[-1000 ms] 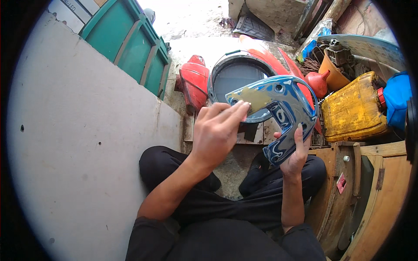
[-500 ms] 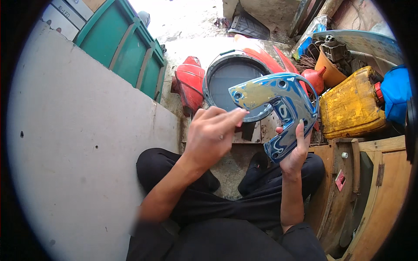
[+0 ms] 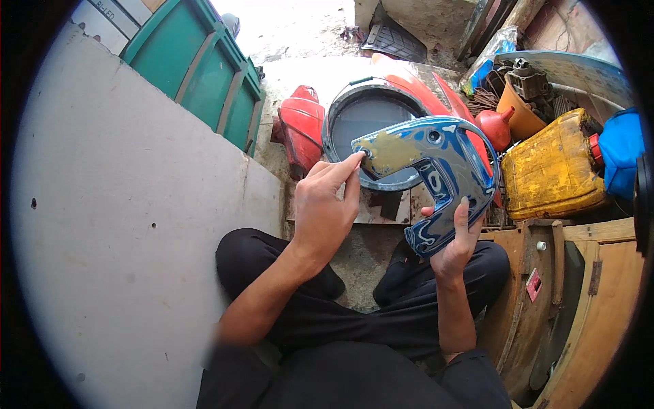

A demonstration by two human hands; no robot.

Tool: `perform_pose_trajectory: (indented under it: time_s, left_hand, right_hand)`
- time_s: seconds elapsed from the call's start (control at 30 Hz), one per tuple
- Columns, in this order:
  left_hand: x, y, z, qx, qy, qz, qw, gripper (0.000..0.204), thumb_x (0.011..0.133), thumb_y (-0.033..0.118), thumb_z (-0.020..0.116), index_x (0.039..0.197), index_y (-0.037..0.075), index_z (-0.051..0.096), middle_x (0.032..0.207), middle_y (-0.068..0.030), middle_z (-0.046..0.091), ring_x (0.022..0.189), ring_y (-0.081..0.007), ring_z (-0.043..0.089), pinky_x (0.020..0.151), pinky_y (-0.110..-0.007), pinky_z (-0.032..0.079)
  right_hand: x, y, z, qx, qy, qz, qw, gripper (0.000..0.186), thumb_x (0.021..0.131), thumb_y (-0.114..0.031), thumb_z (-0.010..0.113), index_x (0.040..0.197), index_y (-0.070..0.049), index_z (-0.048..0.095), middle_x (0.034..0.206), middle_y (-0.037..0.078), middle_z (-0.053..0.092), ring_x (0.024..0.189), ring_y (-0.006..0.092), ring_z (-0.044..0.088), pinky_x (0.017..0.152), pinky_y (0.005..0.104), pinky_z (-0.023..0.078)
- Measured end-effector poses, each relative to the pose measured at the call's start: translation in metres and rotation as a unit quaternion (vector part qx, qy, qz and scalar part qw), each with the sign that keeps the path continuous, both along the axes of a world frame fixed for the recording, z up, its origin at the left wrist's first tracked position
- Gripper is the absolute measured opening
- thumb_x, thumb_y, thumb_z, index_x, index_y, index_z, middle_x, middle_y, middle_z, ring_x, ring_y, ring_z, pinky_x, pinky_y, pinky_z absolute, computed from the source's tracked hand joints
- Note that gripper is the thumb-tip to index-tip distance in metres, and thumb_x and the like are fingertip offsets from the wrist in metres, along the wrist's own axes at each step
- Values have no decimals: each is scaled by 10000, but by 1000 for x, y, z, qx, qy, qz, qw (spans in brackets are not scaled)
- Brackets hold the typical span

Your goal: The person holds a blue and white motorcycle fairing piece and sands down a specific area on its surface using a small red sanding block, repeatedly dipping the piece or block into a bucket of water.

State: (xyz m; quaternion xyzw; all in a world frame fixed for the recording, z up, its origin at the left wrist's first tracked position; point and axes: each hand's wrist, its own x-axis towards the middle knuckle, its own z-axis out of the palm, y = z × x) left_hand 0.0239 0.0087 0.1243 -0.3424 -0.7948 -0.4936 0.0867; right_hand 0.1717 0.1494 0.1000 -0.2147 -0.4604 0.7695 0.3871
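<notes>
My right hand grips the lower right side of a glossy, curved plastic panel, its thumb on the face. The panel is blue and silver with swirled streaks and a dull tan patch at its left arm. Several screw holes pierce it, and it is tilted above a black bucket of greyish water. At the panel's left tip is my left hand, its index fingertip against the spot by a hole. That hand's thumb and fingers are pinched together; whatever lies between them is hidden.
Red fairing pieces lie left of and behind the bucket. To the right are a red funnel, a dirty yellow jerrycan, an orange pot and a wooden cabinet. A white wall borders my left.
My left hand has moved up and right, from below the panel's tip onto it. The panel has shifted slightly left and tilted in my right hand.
</notes>
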Motion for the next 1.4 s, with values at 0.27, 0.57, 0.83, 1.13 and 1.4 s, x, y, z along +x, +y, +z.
perform_pose_trajectory:
  time_s: [0.27,0.57,0.83,1.13,1.4]
  left_hand:
    - [4,2,2,-4,-56,-12,998,242,909,32,668,1139,63,739,832,-153,704,674,-174,604,647,-297,475]
    - [7,3,2,-4,-101,-30,994,249,923,38,667,1157,84,737,852,-134,707,684,-147,596,645,-292,475]
    - [8,3,-2,9,-97,-47,994,248,917,2,657,1149,46,732,876,-131,711,717,-133,611,663,-283,484]
    - [6,4,1,-22,111,-16,993,310,840,-44,673,1135,33,730,1001,-114,739,831,-220,670,729,-328,484]
    - [28,13,-8,-136,202,-58,968,458,722,5,719,1175,75,713,1152,-65,736,963,-170,658,789,-329,426]
  right_hand:
    - [0,-2,-3,5,13,-5,1000,310,1047,-179,480,1308,-16,442,1043,173,662,772,258,718,659,340,610]
    - [-1,-3,-5,0,10,-8,1000,317,1045,-181,486,1311,-15,441,1030,167,665,772,244,716,668,328,605]
    - [-4,-4,-2,-7,-4,-17,1000,327,1047,-196,488,1320,-24,433,1037,166,665,772,240,716,662,321,602]
    - [-4,-4,0,-19,-9,-27,999,357,1049,-204,487,1351,-29,410,1074,170,660,780,233,713,647,314,595]
    - [-2,-1,0,-62,-4,-38,997,347,1053,-227,490,1340,-38,440,1100,155,647,784,233,710,652,309,593]
